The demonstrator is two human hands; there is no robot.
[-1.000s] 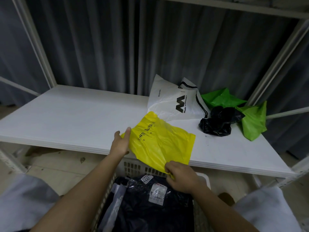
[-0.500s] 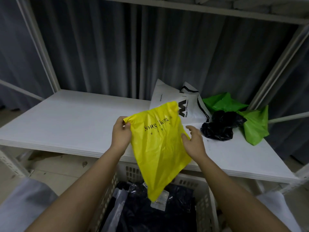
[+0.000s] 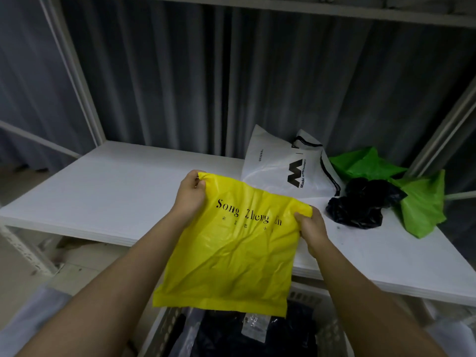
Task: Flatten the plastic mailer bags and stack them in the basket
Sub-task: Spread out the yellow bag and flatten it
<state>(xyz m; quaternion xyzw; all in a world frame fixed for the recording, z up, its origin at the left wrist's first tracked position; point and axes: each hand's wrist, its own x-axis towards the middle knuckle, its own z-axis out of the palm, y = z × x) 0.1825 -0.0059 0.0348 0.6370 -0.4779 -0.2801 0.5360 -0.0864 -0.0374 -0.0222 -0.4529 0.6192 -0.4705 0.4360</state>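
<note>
Yellow mailer bag [image 3: 231, 253]: thin plastic, black lettering "Song Zheng En" across its upper part with small characters beneath. Held up in the air, spread wide and hanging flat with light creases, in front of the front edge of the shelf board and above the basket. Lower hem folded over; upper edge slopes down from left to right.

Left hand [image 3: 189, 195]: pinches the bag's upper left corner, fingers curled round a bunch of the plastic.

Right hand [image 3: 313, 231]: grips the bag's upper right corner, thumb on the near face, fingers clenched on the edge.

Basket [image 3: 332, 333]: white plastic with slotted walls, on the floor below the front edge of the board, under the hanging bag. Contents: dark mailer bags [image 3: 231, 338] lying flat, one with a white printed label [image 3: 255, 327] on top; a clear or pale bag edge at the left side.

Shelf board [image 3: 116, 191]: white, flat, set in a white metal frame [image 3: 74, 73]. Left half carries nothing visible.

White mailer bag [image 3: 278, 166]: toward the back right of the board, propped against the curtain, black "M" logo and small text "Made" legible, black trim on its right edge.

Black bag [image 3: 360, 204]: crumpled, just right of the white one, touching the green one.

Green bag [image 3: 417, 199]: crumpled, at the back right corner of the board, partly behind and beside the black bag.

Grey curtain [image 3: 257, 73]: pleated, behind the board.
</note>
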